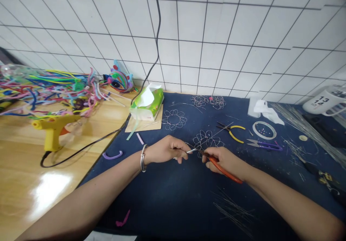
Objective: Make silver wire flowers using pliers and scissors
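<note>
Gripping orange-handled pliers, right hand sat near left hand, which pinched apparent silvery wire; loose pinch risked pliers slipping into wire flower beyond right hand.

Pliers partly hidden by right hand, pipe cleaners cut off left.

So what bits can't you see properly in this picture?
In the head view:
Silver piece: one end hidden by the left hand's fingers.
Orange pliers: one handle mostly hidden by the right hand.
Mug: cut off by the right edge.
Black cord: runs out past the top edge.
Specks inside the white ring: too small to name.
</note>
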`<state>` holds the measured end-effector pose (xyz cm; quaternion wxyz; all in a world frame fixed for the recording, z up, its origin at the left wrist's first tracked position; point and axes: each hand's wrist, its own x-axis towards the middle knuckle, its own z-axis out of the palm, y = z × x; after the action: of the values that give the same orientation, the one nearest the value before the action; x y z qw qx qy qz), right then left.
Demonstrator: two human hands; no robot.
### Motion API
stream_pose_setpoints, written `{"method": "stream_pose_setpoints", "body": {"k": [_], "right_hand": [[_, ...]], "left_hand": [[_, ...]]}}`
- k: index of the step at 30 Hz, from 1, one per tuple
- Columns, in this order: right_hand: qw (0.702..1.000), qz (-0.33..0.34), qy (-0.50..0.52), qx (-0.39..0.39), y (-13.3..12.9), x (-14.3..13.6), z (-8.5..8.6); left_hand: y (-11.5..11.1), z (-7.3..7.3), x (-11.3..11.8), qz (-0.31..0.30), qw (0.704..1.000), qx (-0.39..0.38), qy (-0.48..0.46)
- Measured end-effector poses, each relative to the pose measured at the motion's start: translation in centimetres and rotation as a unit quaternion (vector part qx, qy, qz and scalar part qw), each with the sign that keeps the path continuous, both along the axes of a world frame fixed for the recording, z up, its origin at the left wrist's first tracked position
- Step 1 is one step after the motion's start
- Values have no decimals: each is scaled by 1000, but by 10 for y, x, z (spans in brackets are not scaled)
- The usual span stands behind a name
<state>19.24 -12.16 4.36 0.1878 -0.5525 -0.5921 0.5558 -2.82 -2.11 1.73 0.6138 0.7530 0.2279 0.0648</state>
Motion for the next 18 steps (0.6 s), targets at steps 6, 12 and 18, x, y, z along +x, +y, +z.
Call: {"method": "stream_pose_setpoints", "body": {"k": [6,12,18], "right_hand": [[1000,4,-16,4,-1,0,2],[988,66,-118,69,-4,1,16],[985,73,-143,68,-8,0,16]], "left_hand": [[-2,2,0,7,1000,-10,-6],[-5,1,1,-9,1000,18,-15],[-6,4,2,-31,998,53,-31]]}}
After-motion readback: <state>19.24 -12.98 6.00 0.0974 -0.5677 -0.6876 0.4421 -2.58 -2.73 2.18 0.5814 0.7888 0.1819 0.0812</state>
